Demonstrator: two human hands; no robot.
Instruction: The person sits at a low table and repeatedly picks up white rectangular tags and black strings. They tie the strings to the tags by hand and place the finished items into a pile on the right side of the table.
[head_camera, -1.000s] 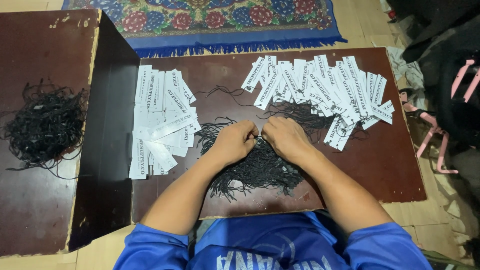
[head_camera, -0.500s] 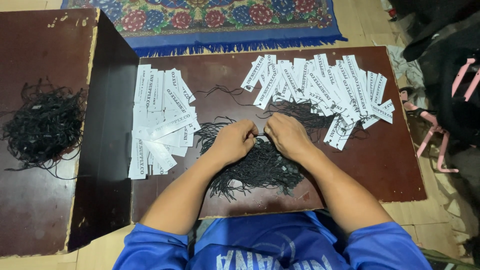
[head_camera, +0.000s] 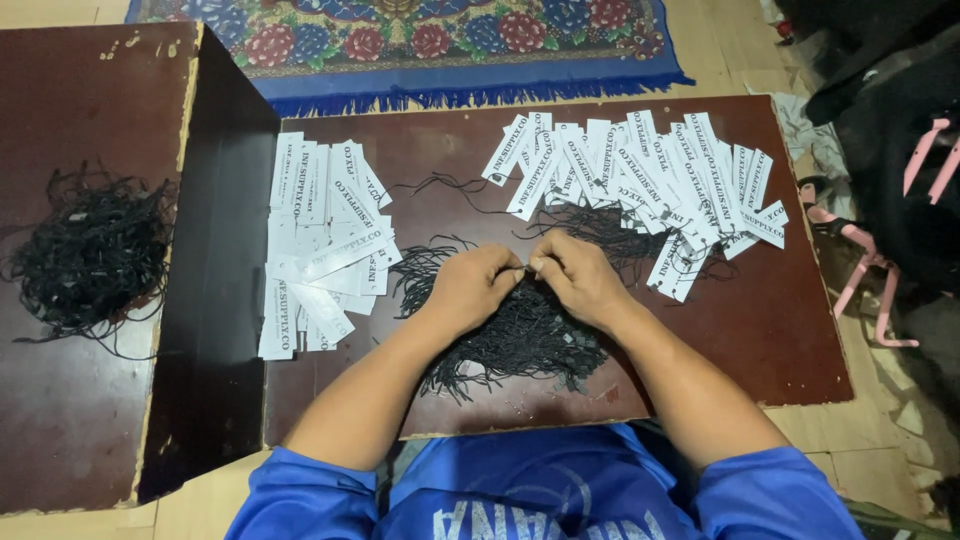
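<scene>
My left hand (head_camera: 475, 288) and my right hand (head_camera: 575, 277) meet fingertip to fingertip over a pile of black strings (head_camera: 520, 340) on a dark brown low table (head_camera: 780, 330). Both pinch one black string between thumb and fingers where they touch. A loose stack of white paper tags (head_camera: 320, 250) lies left of my left hand. A wider spread of white tags (head_camera: 640, 175) lies beyond my right hand, some with black strings under them.
A second, higher brown table (head_camera: 90, 400) stands at the left with another heap of black strings (head_camera: 95, 250) on it. A flowered blue rug (head_camera: 420, 40) lies beyond the table. Dark bags and pink hangers (head_camera: 870, 270) sit at the right.
The hands have stayed over the string pile, fingertips drawing slightly closer together. Nothing else has moved.
</scene>
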